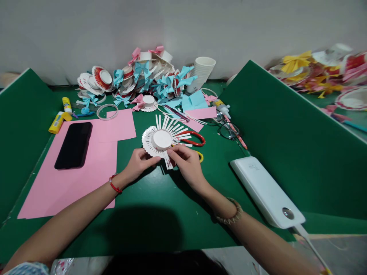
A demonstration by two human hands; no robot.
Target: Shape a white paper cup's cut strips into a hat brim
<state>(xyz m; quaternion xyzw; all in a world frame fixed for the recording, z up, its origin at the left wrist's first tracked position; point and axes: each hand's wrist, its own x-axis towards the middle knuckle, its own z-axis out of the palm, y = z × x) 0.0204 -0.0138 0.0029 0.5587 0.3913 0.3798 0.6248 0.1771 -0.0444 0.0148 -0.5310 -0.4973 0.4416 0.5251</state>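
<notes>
A white paper cup (162, 139), its wall cut into strips that fan out around the round base, is held above the green table between both my hands. On its left side the strips are folded into a scalloped edge; on the right they stick out straight. My left hand (137, 164) grips the scalloped edge at the lower left. With thumb and fingers, my right hand (187, 163) pinches a strip at the lower right, near some strips hanging down. Just behind the cup lies a red looped handle (200, 138), and a yellow loop (201, 156) shows beside my right hand.
Pink paper sheets (97, 183) lie left under a black phone (73, 145), near glue sticks (57, 122). Finished cup pieces with bows (143, 72) and stacked paper cups (202, 72) stand behind. Eyeglasses (229, 130) and a white power bank (266, 191) lie right. Green partitions (286, 141) flank the table.
</notes>
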